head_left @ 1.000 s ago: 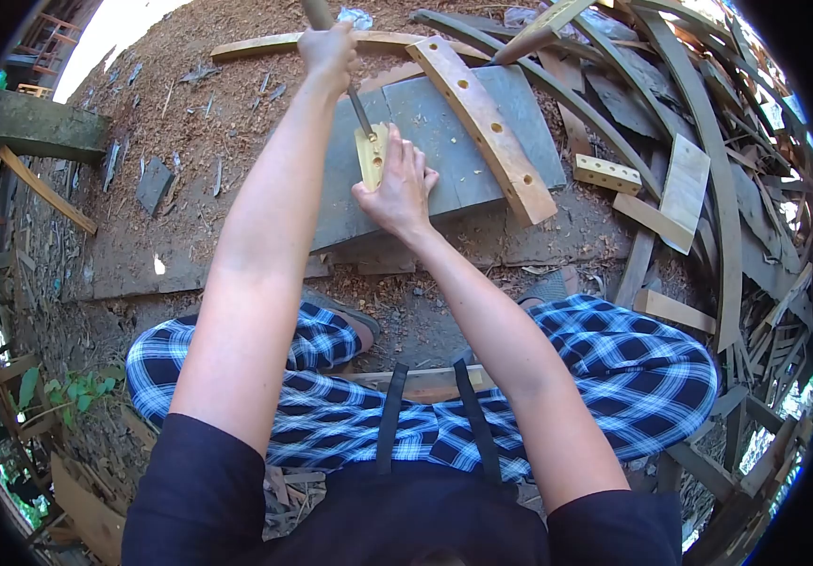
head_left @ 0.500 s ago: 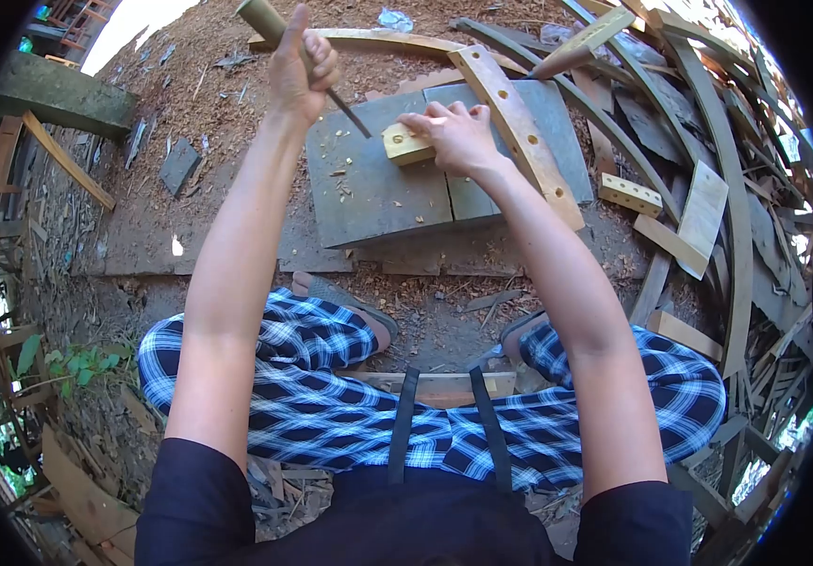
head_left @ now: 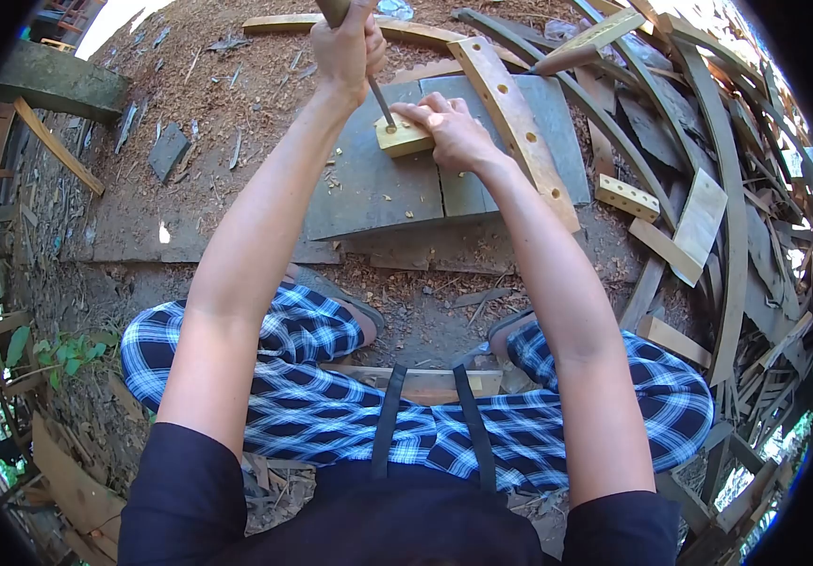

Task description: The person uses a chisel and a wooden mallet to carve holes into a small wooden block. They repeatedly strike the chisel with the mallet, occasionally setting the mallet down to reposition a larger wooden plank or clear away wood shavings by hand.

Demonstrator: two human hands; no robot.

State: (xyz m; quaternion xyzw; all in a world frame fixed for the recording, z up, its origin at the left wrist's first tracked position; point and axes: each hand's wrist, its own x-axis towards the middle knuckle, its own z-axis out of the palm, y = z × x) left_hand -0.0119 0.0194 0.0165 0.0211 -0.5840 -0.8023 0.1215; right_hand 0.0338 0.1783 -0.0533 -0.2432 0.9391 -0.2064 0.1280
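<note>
My left hand [head_left: 345, 55] is closed around the wooden handle of a chisel [head_left: 381, 102] with a long thin metal shaft. The shaft slants down to a hole in the top of a small yellowish wooden block [head_left: 401, 142]. How deep its tip sits cannot be made out. On the block's right end, my right hand [head_left: 456, 132] presses with bent fingers, gripping it against the grey work slab [head_left: 369, 209]. A longer plank with several holes [head_left: 517, 132] lies across the slab just right of that hand.
A small drilled block [head_left: 626, 197] and a pale wooden offcut [head_left: 702, 224] lie to the right. Beyond them, long curved strips [head_left: 733, 189] are heaped with scrap. A pointed wooden piece [head_left: 588, 44] rests at the upper right. Wood chips cover the ground; a concrete beam [head_left: 62, 80] stands left.
My left hand has moved right, bringing the chisel's tip from beside the block to the hole in its top. My right hand stays on the block.
</note>
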